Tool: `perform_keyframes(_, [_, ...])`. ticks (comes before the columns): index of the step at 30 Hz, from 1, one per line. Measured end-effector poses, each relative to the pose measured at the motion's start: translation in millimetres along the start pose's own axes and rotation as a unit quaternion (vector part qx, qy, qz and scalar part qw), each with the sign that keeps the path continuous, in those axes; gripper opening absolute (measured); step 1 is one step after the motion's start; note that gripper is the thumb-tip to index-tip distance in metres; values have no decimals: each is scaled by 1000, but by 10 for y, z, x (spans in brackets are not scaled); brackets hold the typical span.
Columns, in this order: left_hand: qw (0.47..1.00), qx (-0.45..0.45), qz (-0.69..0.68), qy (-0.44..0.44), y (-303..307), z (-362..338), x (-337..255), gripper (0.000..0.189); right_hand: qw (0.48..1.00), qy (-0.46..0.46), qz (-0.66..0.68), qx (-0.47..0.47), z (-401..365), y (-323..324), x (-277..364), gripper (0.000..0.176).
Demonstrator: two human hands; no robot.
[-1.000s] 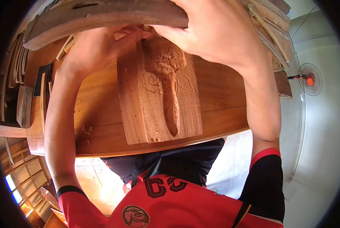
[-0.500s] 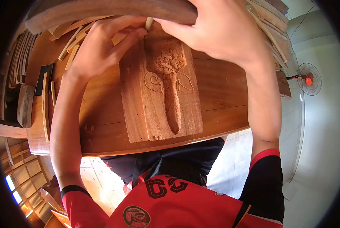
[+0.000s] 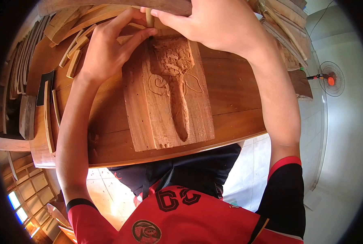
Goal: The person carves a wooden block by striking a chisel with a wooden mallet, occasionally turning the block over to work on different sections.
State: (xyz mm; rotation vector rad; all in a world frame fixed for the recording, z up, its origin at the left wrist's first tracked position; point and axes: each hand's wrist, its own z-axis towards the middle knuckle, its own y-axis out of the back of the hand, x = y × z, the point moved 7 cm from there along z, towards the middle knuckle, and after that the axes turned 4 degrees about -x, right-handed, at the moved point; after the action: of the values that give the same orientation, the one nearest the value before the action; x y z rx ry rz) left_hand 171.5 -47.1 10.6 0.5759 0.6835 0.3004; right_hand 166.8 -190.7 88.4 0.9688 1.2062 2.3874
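The left hand point(image 3: 106, 49) pinches a rod point(image 3: 149, 18) by a carved board point(image 3: 159, 107); the right hand point(image 3: 222, 28) over there clasps a thick bar point(image 3: 171, 5).

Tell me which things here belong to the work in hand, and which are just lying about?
In use:
- carved board
- pale rod, in the left hand
- dark wooden piece, in the right hand

Apparently just around:
- loose wooden strips
- stacked wood
- fan
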Motion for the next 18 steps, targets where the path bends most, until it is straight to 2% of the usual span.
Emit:
perform_keyframes(5, [1000, 12, -22, 16, 5, -23, 17, 18, 999, -38, 8, 25, 13, 11, 43, 27])
perform_keyframes(12, [1000, 3, -12, -2, 24, -42, 2, 18, 998, 63, -20, -24, -86, 23, 66, 39])
perform_keyframes(15, [1000, 6, -11, 6, 64, -46, 69, 18, 985, 118, -96, -82, -151, 160, 112, 46])
perform_keyframes(18, [1000, 11, -8, 0, 71, -26, 41, 18, 989, 117, -55, -68, -274, 262, 6, 37])
